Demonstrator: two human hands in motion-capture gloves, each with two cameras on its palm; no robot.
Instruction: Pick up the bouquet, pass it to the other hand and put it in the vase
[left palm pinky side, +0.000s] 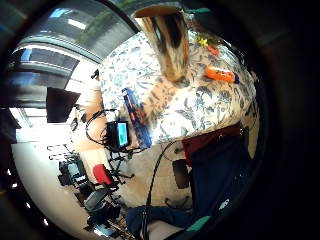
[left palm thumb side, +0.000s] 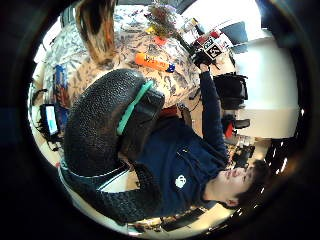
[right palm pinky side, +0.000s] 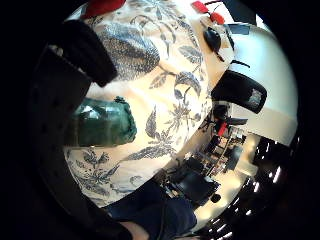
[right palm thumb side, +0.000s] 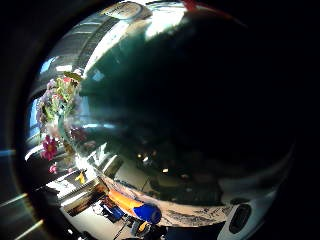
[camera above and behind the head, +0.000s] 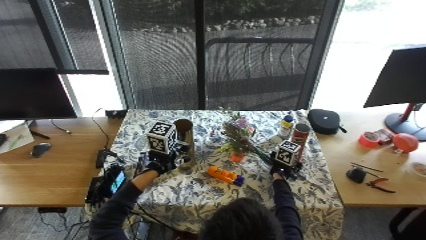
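Note:
My right hand (camera above and behind the head: 283, 170) grips the bouquet (camera above and behind the head: 237, 136) by its dark green wrapped stems (right palm pinky side: 105, 122), over the floral tablecloth's right part. The flower heads (right palm thumb side: 54, 120) point away from me toward the middle of the table; I cannot tell whether they touch the cloth. A tall brown-gold vase (camera above and behind the head: 184, 136) stands upright left of centre, also seen as the vase (left palm pinky side: 170, 45). My left hand (camera above and behind the head: 156, 167) hovers just in front of and left of the vase, fingers (left palm thumb side: 107, 120) loosely curled and holding nothing.
An orange bottle (camera above and behind the head: 224, 175) lies on the table between my hands. Two bottles (camera above and behind the head: 293, 129) stand at the back right, beside a black case (camera above and behind the head: 325, 120). A blue flat object (left palm pinky side: 135, 117) and a device with a screen (camera above and behind the head: 112, 182) sit at the left edge.

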